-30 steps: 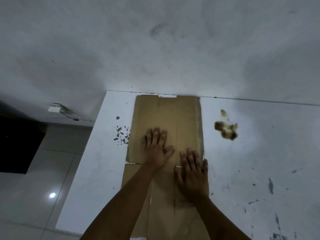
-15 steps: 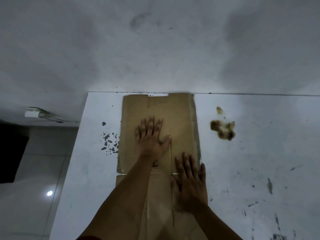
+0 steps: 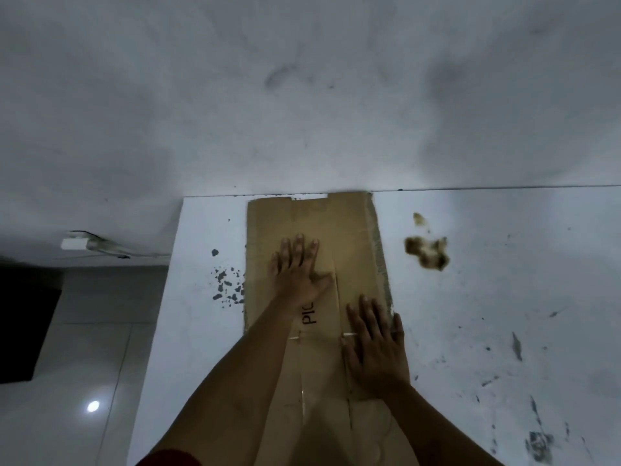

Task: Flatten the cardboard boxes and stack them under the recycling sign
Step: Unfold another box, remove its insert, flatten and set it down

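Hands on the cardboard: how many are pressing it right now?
2. Left hand lies flat on the flattened cardboard box mid-panel; right hand lies flat nearer, at its right edge.

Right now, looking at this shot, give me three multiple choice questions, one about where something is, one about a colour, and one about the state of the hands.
1. Where does the brown stain lie relative to the cardboard?
A. to its right
B. to its left
C. on top of it

2. What colour is the lettering on the cardboard?
A. red
B. black
C. green

3. How are the left hand and right hand placed?
A. both lifted off
B. gripping a flap edge
C. flat on the cardboard, fingers straight

Answers: 1 A, the stain sits on the white table right of the cardboard. 2 B, the print is dark black. 3 C, both palms lie spread on the cardboard.
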